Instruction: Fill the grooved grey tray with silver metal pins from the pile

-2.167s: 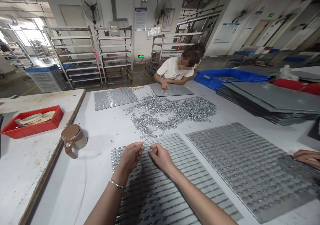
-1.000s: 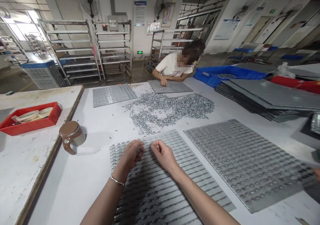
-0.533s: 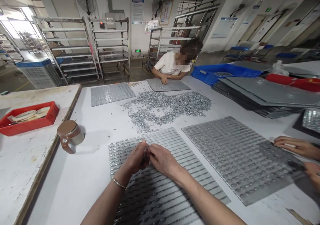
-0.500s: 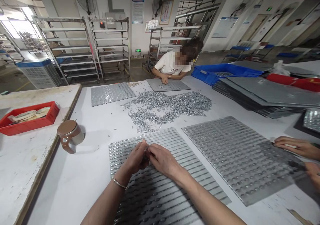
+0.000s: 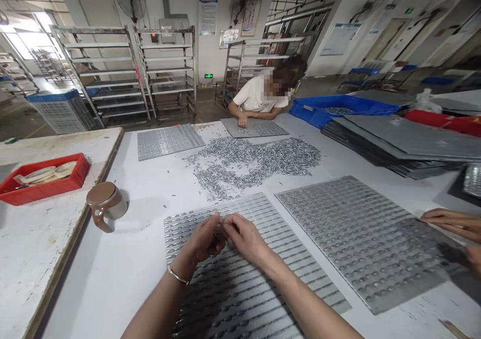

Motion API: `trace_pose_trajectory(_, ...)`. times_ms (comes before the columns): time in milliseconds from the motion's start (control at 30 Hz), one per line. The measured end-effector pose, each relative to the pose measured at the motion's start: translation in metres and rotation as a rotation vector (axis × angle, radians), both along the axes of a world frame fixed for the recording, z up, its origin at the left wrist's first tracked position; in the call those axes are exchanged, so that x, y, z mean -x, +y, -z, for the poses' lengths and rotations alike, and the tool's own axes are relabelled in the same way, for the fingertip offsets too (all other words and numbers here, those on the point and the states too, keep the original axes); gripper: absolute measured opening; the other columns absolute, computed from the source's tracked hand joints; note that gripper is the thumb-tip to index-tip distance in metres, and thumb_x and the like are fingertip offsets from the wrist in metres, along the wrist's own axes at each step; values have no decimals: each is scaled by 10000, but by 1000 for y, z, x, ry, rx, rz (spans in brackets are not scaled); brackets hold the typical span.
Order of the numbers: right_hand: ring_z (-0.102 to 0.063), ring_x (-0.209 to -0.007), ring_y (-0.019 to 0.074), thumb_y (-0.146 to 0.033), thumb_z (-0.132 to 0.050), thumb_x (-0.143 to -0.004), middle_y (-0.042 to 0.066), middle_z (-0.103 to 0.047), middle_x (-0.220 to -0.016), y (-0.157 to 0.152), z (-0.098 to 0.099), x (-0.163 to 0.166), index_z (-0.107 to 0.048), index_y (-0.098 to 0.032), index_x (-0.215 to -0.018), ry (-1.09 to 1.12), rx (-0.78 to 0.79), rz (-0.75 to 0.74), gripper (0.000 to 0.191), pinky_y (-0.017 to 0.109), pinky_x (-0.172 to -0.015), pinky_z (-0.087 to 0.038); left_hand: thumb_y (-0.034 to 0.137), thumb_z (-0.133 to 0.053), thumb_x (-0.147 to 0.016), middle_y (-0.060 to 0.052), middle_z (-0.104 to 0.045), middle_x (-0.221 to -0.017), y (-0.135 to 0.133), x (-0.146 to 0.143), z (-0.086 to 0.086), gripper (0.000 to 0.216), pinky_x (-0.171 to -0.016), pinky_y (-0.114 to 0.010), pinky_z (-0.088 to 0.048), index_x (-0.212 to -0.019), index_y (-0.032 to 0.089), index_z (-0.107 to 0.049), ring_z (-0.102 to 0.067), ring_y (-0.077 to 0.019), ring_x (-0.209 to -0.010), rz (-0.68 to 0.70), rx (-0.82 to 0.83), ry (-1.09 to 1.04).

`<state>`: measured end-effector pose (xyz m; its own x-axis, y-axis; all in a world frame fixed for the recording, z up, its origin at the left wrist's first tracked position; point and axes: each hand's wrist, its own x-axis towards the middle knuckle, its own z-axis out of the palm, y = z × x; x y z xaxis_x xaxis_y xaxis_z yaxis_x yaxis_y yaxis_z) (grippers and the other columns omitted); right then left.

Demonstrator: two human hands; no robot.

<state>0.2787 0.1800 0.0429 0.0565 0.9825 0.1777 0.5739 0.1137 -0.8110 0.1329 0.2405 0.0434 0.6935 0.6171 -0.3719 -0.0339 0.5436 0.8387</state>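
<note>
My left hand (image 5: 206, 236) and my right hand (image 5: 242, 236) meet over a flat grey board (image 5: 304, 259) lined with dark rows. Both are closed, fingertips pinched close together; whatever lies between them is too small or hidden to make out. Small shiny oval pieces sit along the rows on the board's left and near parts. Beyond the board's far edge spreads a loose pile of small silvery oval pieces (image 5: 296, 156). A bracelet circles my left wrist.
A brown-lidded mug (image 5: 107, 203) stands left, near a red tray (image 5: 77, 176). Right lies another filled board (image 5: 349, 228), with a co-worker's hands (image 5: 454, 221) at its edge. Across the table a person (image 5: 259, 96) leans over a board. Stacked grey sheets (image 5: 406, 136) and a blue crate (image 5: 311, 113) sit back right.
My hands stay in nearly the same place, the right fingers shifting slightly at the pinch. The co-worker's hands at the right move a little outward.
</note>
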Motion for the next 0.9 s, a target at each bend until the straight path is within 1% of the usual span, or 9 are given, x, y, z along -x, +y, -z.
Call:
trace_pose_trajectory(133,-560,-636,167,-443,-457,-979,-10,-611,-667,0,5,-3,-587,-219,-882,157,-27,130,276,278,-626,-444,543,-737,-721,-51,-682,-746,-1,1,-4,420,-362,-186,-174,-802,159,-589,-415,-51,-409,-11,-30,-39)
trace_pose_trajectory(233,-644,-819,201,-403,-471,-962,46,-701,-860,0,8,-9,-657,-214,-997,93,-121,145,267,310,-764,-488,469,-778,-699,-43,-676,-759,0,1,-5,375,-358,-184,-164,-787,144,-613,-395,-36,-405,-28,-46,-43)
trace_pose_trajectory(300,-658,-882,214,-393,-470,-955,60,-720,-916,1,11,-14,-675,-217,-950,44,-123,157,271,320,-803,-489,421,-783,-700,-30,-660,-723,4,3,-4,340,-352,-178,-154,-802,136,-627,-381,-34,-394,-92,-30,-47)
trace_pose_trajectory(433,-612,-589,163,-386,-501,-906,2,-667,-656,2,32,-22,-607,-212,-782,98,132,155,238,265,-592,-465,232,-773,-724,-20,-626,-693,20,9,-3,207,-349,-152,-183,-821,119,-629,-387,-31,-411,-353,143,-141)
trace_pose_trajectory(500,-600,-526,152,-353,-502,-873,-8,-661,-626,4,45,-21,-586,-211,-754,142,252,139,203,251,-539,-453,136,-723,-770,-31,-621,-709,28,11,-2,119,-373,-140,-288,-823,114,-619,-451,-43,-460,-482,237,-188)
trace_pose_trajectory(600,-625,-570,167,-325,-479,-869,-1,-667,-629,6,59,-16,-596,-213,-745,38,271,146,204,261,-577,-463,33,-602,-846,-55,-622,-723,35,12,-1,79,-508,-143,-466,-809,103,-601,-560,-67,-572,-585,297,-194)
trace_pose_trajectory(700,-645,-700,192,-306,-490,-885,20,-689,-702,8,63,-10,-613,-216,-736,-101,221,153,213,282,-674,-453,-15,-509,-884,-77,-632,-727,34,11,-1,150,-569,-151,-514,-831,85,-608,-599,-81,-613,-611,340,-180)
trace_pose_trajectory(833,-644,-748,208,-226,-503,-885,45,-689,-735,12,65,-3,-607,-212,-716,-198,222,172,199,289,-693,-415,10,-496,-902,-92,-667,-768,29,9,-2,147,-437,-148,-435,-924,73,-627,-547,-73,-528,-557,361,-179)
trace_pose_trajectory(900,-643,-755,213,-196,-517,-876,55,-687,-753,13,68,-1,-603,-207,-735,-228,219,185,166,288,-687,-404,49,-530,-902,-88,-679,-781,27,8,-2,108,-414,-149,-407,-924,88,-628,-533,-70,-511,-540,338,-174)
